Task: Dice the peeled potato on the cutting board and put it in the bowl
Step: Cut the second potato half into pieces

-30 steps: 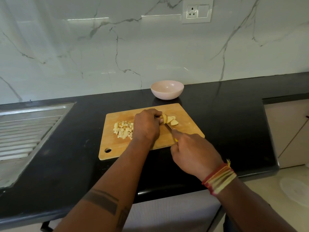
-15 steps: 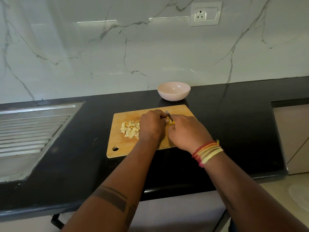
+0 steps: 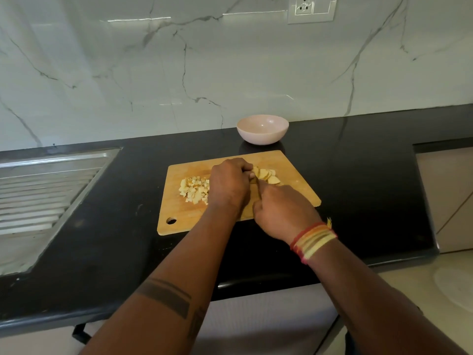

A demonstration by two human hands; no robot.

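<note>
Fingers (image 3: 245, 168) of our left hand (image 3: 229, 187) curl down over the uncut potato slices (image 3: 266, 175), pinning them to the board (image 3: 294, 180), while our right hand (image 3: 282, 212) is clenched round the knife (image 3: 258, 187); only a thin strip of blade shows in the gap between the two hands, and we cannot tell how the handle lies inside the fist. That blade points toward 12 o'clock and meets the slices at their near-left edge. We see the slices fanned out at about 1 o'clock from the board's middle, just past our left knuckles. At 9 o'clock from the left hand lies the pile of dice (image 3: 194, 189), touching the board and partly hidden by the hand's edge. Our board sits skewed on the black worktop (image 3: 358, 180), with its hanging hole (image 3: 171, 221) at the 7 o'clock corner. At 12 o'clock from the board, just beyond its far edge and apart from it, stands the pink bowl (image 3: 262, 129), upright, with no potato showing in it. We wear red and yellow threads (image 3: 313, 239) on the right wrist, and a dark band tattoo (image 3: 166, 295) crosses the left forearm. A steel drainboard (image 3: 43, 190) lies at 9 o'clock, well apart from the board, and a wall socket (image 3: 311, 7) sits at 1 o'clock on the marble wall (image 3: 179, 73).
</note>
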